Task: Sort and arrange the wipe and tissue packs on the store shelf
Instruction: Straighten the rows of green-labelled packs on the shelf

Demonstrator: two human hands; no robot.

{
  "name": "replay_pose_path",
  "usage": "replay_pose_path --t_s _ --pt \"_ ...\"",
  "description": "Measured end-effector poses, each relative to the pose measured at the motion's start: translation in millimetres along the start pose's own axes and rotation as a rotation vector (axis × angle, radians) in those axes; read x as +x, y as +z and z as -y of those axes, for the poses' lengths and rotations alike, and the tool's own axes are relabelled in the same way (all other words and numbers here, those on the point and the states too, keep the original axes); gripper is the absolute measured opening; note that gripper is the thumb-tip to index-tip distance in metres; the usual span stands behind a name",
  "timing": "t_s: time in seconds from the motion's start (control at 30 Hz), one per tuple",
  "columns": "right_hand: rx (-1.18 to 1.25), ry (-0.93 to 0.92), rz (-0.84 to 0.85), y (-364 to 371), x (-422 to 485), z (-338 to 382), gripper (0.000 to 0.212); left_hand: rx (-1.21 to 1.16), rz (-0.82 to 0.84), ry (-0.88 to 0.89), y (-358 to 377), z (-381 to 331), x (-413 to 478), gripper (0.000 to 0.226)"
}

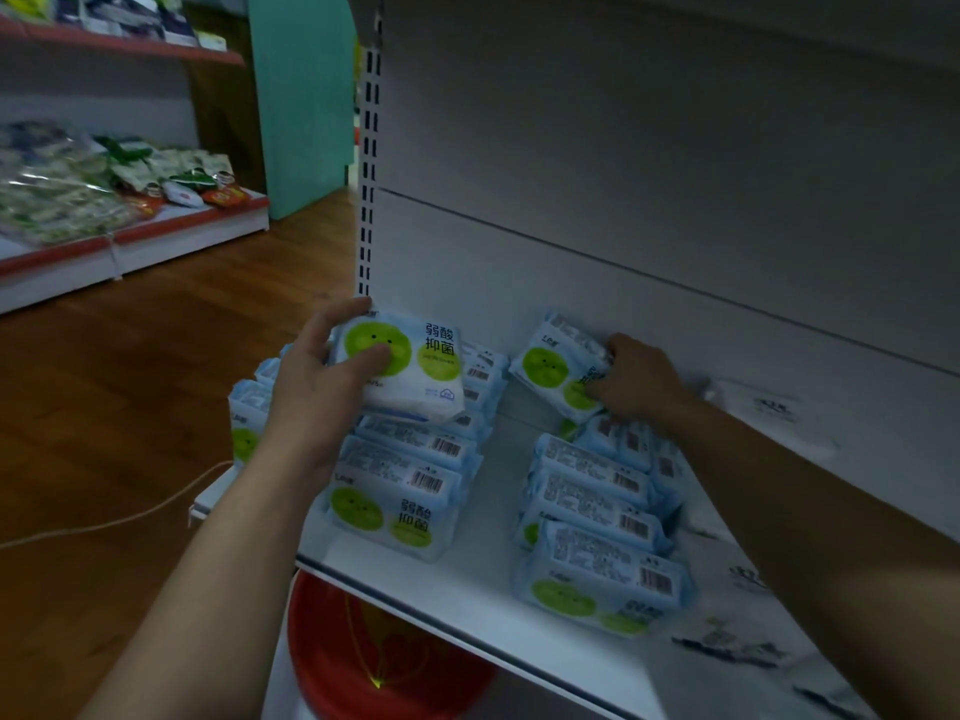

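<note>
At the back left corner of the shelf (467,600), the left hand (317,376) grips a wipe pack (421,371) with its printed face up. The thumb lies on the pack's green circle and the fingers curl round its far corner. The pack sits over the back of the left row (410,480); whether it rests there is unclear. Near the back panel, the right hand (641,379) pinches a second pack (550,368) by its right end, tilted above the right row (597,517). Both forearms stretch forward across the front edge. Pale tissue packs (769,423) lie at the right side.
</note>
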State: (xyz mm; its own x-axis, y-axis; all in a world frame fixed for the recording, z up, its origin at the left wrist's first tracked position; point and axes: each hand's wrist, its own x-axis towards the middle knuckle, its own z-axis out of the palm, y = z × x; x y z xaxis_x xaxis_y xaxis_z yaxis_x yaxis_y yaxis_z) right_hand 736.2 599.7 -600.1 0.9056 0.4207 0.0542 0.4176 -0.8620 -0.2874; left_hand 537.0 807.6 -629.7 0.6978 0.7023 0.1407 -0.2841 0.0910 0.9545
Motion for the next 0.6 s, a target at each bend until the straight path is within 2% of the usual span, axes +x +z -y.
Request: replay_pose_path --t_s 0.13,0.23,0.37,0.47,0.6 --pt "-0.201 -0.048 0.044 2 4 6 0.047 0.012 0.009 -0.001 1 -1 -2 0.043" --pt "-0.350 -0.057 0.058 5 8 18 0.047 0.010 0.011 -0.012 2 -2 -3 0.043" --pt "-0.598 -0.025 0.084 10 13 37 0.039 0.010 0.027 -0.016 3 -2 -4 0.042" --pt "-0.699 0.009 0.129 18 20 46 0.030 0.017 0.030 -0.009 3 -2 -4 0.043" --pt "-0.827 0.022 0.193 33 28 52 0.030 0.037 0.047 -0.006 4 0 -2 0.045"
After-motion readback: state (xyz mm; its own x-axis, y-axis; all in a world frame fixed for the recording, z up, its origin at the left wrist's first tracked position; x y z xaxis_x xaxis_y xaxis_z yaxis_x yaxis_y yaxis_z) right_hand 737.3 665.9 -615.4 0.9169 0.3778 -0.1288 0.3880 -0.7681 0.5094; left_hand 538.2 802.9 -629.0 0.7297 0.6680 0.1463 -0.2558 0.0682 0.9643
